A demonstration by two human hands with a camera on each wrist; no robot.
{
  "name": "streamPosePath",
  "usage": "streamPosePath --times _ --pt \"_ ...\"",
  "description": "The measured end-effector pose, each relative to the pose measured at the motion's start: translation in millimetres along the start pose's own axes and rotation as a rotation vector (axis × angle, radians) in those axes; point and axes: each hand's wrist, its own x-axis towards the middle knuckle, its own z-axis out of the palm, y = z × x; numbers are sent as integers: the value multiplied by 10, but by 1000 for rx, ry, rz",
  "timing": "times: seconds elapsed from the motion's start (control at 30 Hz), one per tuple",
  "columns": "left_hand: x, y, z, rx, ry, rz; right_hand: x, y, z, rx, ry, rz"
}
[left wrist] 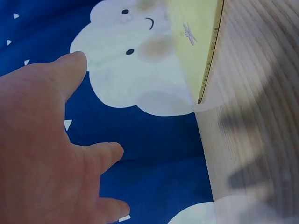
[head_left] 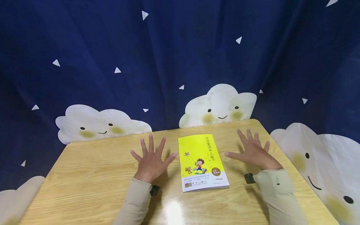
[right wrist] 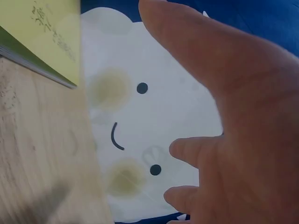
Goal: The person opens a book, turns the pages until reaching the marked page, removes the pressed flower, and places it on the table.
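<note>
A thin paperback book (head_left: pixel 194 150) with a yellow cover, a white lower band and a cartoon child flying a kite lies closed on the wooden table. Left of it, my left hand (head_left: pixel 151 164) is held with the fingers spread, its thumb tip close to the book's left edge. On the other side, my right hand (head_left: pixel 254 153) also spreads its fingers, the thumb pointing toward the book. Neither hand holds anything. Both wrist views show part of the book, as a yellow cover (left wrist: pixel 191 42) and a cover corner (right wrist: pixel 56 42), apart from each hand.
The light wood table (head_left: pixel 92 175) reaches back to a dark blue curtain (head_left: pixel 168 56) printed with white triangles and smiling clouds (head_left: pixel 222 103). A dark wrist device (head_left: pixel 154 190) sits at the left cuff, another dark device (head_left: pixel 249 178) at the right.
</note>
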Motion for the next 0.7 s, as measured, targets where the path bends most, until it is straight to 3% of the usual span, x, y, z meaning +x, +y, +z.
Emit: streamPosePath --times 0.7 --pt "5 -67 -17 -34 -56 -17 99 60 164 62 -82 -16"
